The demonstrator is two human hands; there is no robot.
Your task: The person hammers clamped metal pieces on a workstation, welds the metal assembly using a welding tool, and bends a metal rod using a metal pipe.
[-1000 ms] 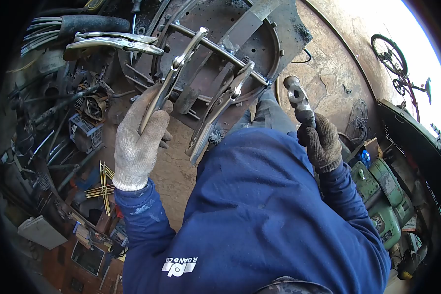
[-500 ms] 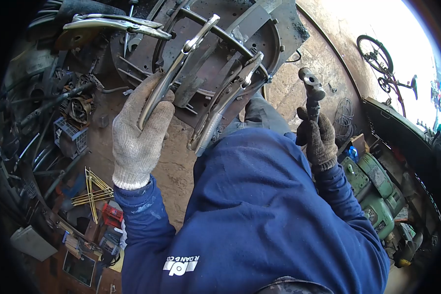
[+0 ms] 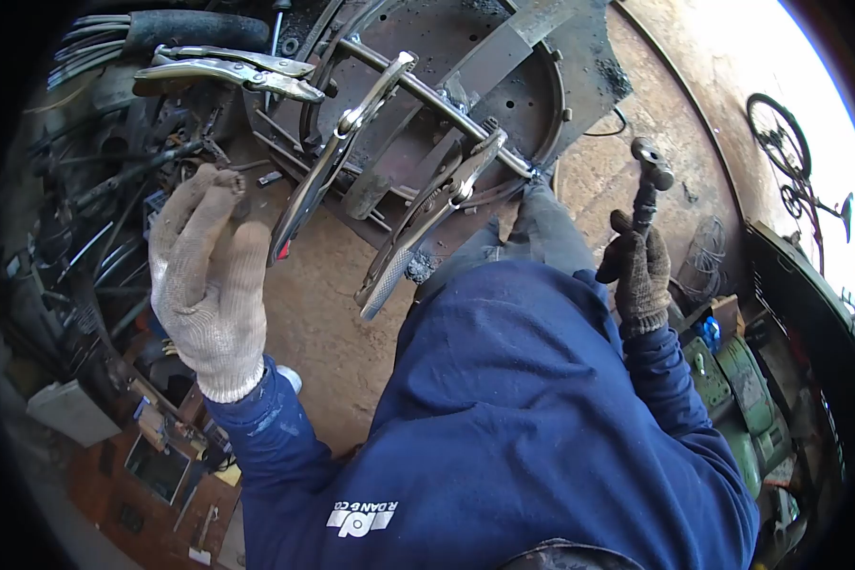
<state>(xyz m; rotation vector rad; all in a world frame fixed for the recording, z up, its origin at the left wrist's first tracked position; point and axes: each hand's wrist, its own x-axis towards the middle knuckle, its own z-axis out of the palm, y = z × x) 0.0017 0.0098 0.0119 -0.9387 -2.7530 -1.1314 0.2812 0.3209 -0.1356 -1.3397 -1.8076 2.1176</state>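
My left hand (image 3: 209, 285), in a pale knit glove, is open beside a pair of locking pliers (image 3: 318, 176), apart from its handles. Those pliers are clamped on a steel rod (image 3: 446, 112) lying across the metal workpiece. A second pair of locking pliers (image 3: 432, 214) grips the same rod farther right, its knurled handle pointing toward my body. My right hand (image 3: 638, 275), in a dirty glove, is closed round the handle of a hammer (image 3: 654, 166), its head pointing up and away from the workpiece.
A third pair of locking pliers (image 3: 233, 71) lies at the upper left near thick cables (image 3: 195, 30). Scrap metal crowds the left side. A green machine (image 3: 750, 380) stands at the right, with coiled wire (image 3: 705, 256) on the floor and a bicycle (image 3: 779, 138) beyond.
My left hand has let go of the locking pliers' handle and drawn back to the left and down, fingers opening. The hammer stays in my right hand. The whole view has shifted slightly.
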